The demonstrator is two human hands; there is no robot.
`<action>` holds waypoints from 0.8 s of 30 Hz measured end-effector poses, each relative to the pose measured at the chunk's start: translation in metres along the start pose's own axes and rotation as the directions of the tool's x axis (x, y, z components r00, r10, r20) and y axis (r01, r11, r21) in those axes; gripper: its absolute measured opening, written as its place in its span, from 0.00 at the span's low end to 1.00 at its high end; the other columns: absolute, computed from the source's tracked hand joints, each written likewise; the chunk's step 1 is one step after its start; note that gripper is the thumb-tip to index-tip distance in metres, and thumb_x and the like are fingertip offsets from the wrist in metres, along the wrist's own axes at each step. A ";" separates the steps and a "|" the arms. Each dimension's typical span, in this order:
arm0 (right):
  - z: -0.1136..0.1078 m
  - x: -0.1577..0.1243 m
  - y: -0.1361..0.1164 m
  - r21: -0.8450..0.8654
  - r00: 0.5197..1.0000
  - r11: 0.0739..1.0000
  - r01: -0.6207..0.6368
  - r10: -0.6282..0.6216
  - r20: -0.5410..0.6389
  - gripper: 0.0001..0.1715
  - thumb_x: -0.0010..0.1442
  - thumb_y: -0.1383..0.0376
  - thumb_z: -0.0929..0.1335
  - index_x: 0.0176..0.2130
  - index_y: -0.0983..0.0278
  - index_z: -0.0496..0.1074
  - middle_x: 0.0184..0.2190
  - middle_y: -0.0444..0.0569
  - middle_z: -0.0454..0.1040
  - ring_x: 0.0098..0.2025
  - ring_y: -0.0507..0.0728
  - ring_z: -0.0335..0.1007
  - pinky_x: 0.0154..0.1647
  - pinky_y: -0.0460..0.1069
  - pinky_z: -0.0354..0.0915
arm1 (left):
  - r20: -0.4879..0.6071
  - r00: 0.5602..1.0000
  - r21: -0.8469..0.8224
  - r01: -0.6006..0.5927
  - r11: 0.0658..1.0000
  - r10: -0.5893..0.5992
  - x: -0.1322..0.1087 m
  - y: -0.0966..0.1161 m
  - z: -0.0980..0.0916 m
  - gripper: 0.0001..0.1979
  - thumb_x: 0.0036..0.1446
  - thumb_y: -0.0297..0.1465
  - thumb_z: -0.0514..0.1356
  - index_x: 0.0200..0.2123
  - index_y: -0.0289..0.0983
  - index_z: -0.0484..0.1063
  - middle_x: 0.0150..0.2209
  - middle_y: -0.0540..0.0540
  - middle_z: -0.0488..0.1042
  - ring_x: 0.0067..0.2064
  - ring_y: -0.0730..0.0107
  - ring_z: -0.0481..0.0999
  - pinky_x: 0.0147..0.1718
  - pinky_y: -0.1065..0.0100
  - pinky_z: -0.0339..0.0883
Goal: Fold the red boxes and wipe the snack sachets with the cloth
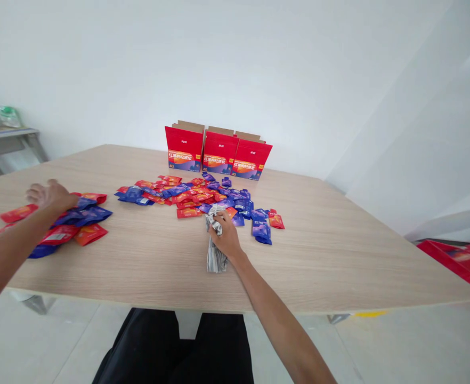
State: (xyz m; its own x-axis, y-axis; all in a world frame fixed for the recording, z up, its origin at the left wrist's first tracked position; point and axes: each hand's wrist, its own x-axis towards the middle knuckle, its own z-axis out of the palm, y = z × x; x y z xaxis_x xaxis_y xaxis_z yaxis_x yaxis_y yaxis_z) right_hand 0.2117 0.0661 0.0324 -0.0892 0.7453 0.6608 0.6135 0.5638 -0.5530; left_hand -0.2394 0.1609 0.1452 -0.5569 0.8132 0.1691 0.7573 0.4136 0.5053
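Observation:
My right hand (227, 234) grips the crumpled top of a grey-and-white striped cloth (216, 258), which rests on the table at the near edge of the middle pile of pouches. Red and blue pouches (191, 194) lie heaped just beyond it. Over on the left, my left hand (50, 194) is stretched out above a second pile of red and blue pouches (85, 216). Its fingers look spread, slightly blurred, and nothing shows in them. The forearm hides part of that pile.
Three red boxes (219, 154) with raised flaps stand in a row near the wall. The wooden table (339, 245) spans the view. A smaller side table (7, 132) with items stands far left. Something red (459, 261) lies low at the right, beyond the table edge.

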 end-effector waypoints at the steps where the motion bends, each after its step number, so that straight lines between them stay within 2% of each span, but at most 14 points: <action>1: 0.000 0.000 0.000 0.006 1.000 1.000 -0.002 0.003 -0.015 0.10 0.64 0.67 0.67 0.44 0.61 0.76 0.50 0.55 0.72 0.52 0.61 0.74 0.54 0.54 0.73 | 0.004 0.999 0.040 -0.049 0.998 0.049 -0.007 0.010 0.006 0.31 0.63 0.27 0.59 0.66 0.20 0.55 0.74 0.19 0.46 0.75 0.30 0.48 0.68 0.35 0.47; 2: 0.000 0.000 0.000 0.012 1.000 1.000 -0.008 0.008 -0.030 0.10 0.64 0.67 0.67 0.44 0.61 0.76 0.50 0.55 0.72 0.52 0.62 0.74 0.54 0.54 0.73 | 0.038 0.988 0.050 -0.155 0.987 0.153 -0.014 0.021 0.015 0.28 0.62 0.25 0.57 0.65 0.21 0.60 0.73 0.22 0.52 0.74 0.33 0.52 0.69 0.38 0.49; 3: -0.001 0.001 0.000 0.016 0.999 1.000 -0.016 0.016 -0.044 0.10 0.64 0.67 0.67 0.44 0.61 0.76 0.50 0.55 0.72 0.52 0.62 0.74 0.54 0.54 0.73 | 0.090 0.953 0.032 -0.295 0.955 0.291 -0.023 0.034 0.026 0.25 0.61 0.24 0.54 0.61 0.22 0.65 0.69 0.25 0.62 0.71 0.37 0.59 0.68 0.42 0.52; 4: -0.001 0.001 0.001 0.020 0.998 0.999 -0.025 0.026 -0.056 0.09 0.64 0.67 0.67 0.44 0.61 0.76 0.50 0.55 0.72 0.52 0.62 0.74 0.54 0.54 0.73 | 0.159 0.883 -0.017 -0.445 0.895 0.442 -0.032 0.048 0.039 0.22 0.60 0.22 0.52 0.56 0.23 0.69 0.63 0.28 0.71 0.67 0.43 0.67 0.67 0.47 0.57; 5: -0.001 0.001 0.002 0.022 0.997 0.999 -0.034 0.036 -0.066 0.09 0.64 0.67 0.67 0.44 0.61 0.76 0.50 0.55 0.72 0.52 0.62 0.73 0.54 0.54 0.73 | 0.231 0.779 -0.093 -0.579 0.810 0.583 -0.043 0.061 0.055 0.20 0.58 0.21 0.51 0.51 0.25 0.73 0.57 0.30 0.76 0.62 0.47 0.73 0.65 0.51 0.61; 7: -0.001 0.002 0.004 0.025 0.995 0.999 -0.047 0.049 -0.083 0.09 0.64 0.66 0.67 0.44 0.61 0.76 0.50 0.56 0.72 0.52 0.62 0.73 0.54 0.55 0.73 | 0.321 0.653 -0.176 -0.671 0.721 0.686 -0.068 0.087 0.092 0.15 0.57 0.23 0.53 0.42 0.34 0.78 0.48 0.37 0.81 0.53 0.54 0.79 0.59 0.61 0.68; 8: -0.001 0.002 0.006 0.027 0.995 0.998 -0.048 0.051 -0.088 0.09 0.64 0.66 0.67 0.44 0.61 0.76 0.49 0.56 0.72 0.52 0.62 0.73 0.54 0.55 0.73 | 0.339 0.608 -0.206 -0.697 0.687 0.718 -0.082 0.097 0.110 0.13 0.58 0.25 0.54 0.41 0.37 0.78 0.47 0.38 0.82 0.52 0.55 0.79 0.58 0.62 0.69; 10: -0.001 0.002 0.009 0.028 0.995 0.999 -0.045 0.047 -0.090 0.10 0.64 0.66 0.67 0.45 0.61 0.76 0.49 0.56 0.72 0.52 0.63 0.73 0.55 0.56 0.73 | 0.357 0.527 -0.234 -0.749 0.620 0.771 -0.110 0.113 0.144 0.14 0.60 0.29 0.57 0.46 0.37 0.79 0.52 0.36 0.80 0.59 0.50 0.76 0.62 0.57 0.66; 11: -0.001 0.002 0.010 0.026 0.995 0.999 -0.044 0.046 -0.089 0.10 0.64 0.66 0.67 0.45 0.61 0.76 0.49 0.56 0.72 0.52 0.63 0.73 0.55 0.56 0.73 | 0.363 0.504 -0.204 -0.778 0.595 0.783 -0.123 0.119 0.157 0.16 0.62 0.31 0.57 0.50 0.36 0.78 0.55 0.32 0.78 0.62 0.46 0.73 0.63 0.53 0.64; 13: -0.002 0.002 0.011 0.018 0.995 0.999 -0.043 0.044 -0.088 0.10 0.64 0.66 0.67 0.45 0.61 0.76 0.49 0.56 0.72 0.52 0.62 0.73 0.55 0.55 0.73 | 0.374 0.511 -0.134 -0.796 0.591 0.774 -0.144 0.127 0.176 0.22 0.65 0.34 0.56 0.59 0.33 0.74 0.61 0.26 0.72 0.66 0.39 0.68 0.63 0.47 0.62; 15: -0.003 0.002 0.011 0.010 0.995 0.999 -0.035 0.035 -0.089 0.09 0.64 0.66 0.68 0.45 0.60 0.76 0.49 0.55 0.73 0.52 0.62 0.73 0.55 0.55 0.74 | 0.368 0.559 -0.080 -0.777 0.625 0.743 -0.158 0.131 0.184 0.26 0.67 0.36 0.55 0.64 0.31 0.69 0.64 0.22 0.67 0.67 0.35 0.65 0.62 0.44 0.61; 17: -0.003 0.002 0.010 0.009 0.996 1.000 -0.021 0.021 -0.083 0.09 0.64 0.66 0.68 0.44 0.59 0.76 0.49 0.54 0.73 0.52 0.62 0.73 0.54 0.55 0.74 | 0.351 0.598 -0.070 -0.750 0.658 0.720 -0.165 0.131 0.186 0.27 0.68 0.38 0.54 0.65 0.30 0.68 0.64 0.21 0.66 0.68 0.33 0.63 0.63 0.43 0.59; 21: -0.004 0.002 0.007 0.021 0.998 1.000 -0.009 0.010 -0.069 0.09 0.65 0.66 0.68 0.44 0.60 0.76 0.49 0.55 0.72 0.53 0.62 0.73 0.56 0.55 0.73 | 0.299 0.648 -0.133 -0.698 0.704 0.700 -0.172 0.126 0.187 0.21 0.67 0.37 0.57 0.55 0.29 0.74 0.61 0.20 0.67 0.68 0.28 0.61 0.64 0.41 0.54; 24: -0.004 0.003 0.006 0.027 0.997 0.999 -0.025 0.026 -0.070 0.09 0.65 0.66 0.67 0.44 0.60 0.77 0.50 0.55 0.72 0.54 0.63 0.72 0.57 0.56 0.73 | 0.218 0.686 -0.383 -0.594 0.707 0.694 -0.178 0.120 0.189 0.09 0.63 0.34 0.62 0.42 0.34 0.76 0.53 0.24 0.73 0.68 0.28 0.61 0.65 0.42 0.53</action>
State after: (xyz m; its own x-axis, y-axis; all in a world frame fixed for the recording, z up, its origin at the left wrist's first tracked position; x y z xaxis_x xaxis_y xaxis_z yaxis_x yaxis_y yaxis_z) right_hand 0.2183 0.0703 0.0326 -0.0182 0.7334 0.6796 0.5938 0.5548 -0.5828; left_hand 0.0151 0.1433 0.0156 0.2181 0.9343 0.2820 0.7362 -0.3472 0.5810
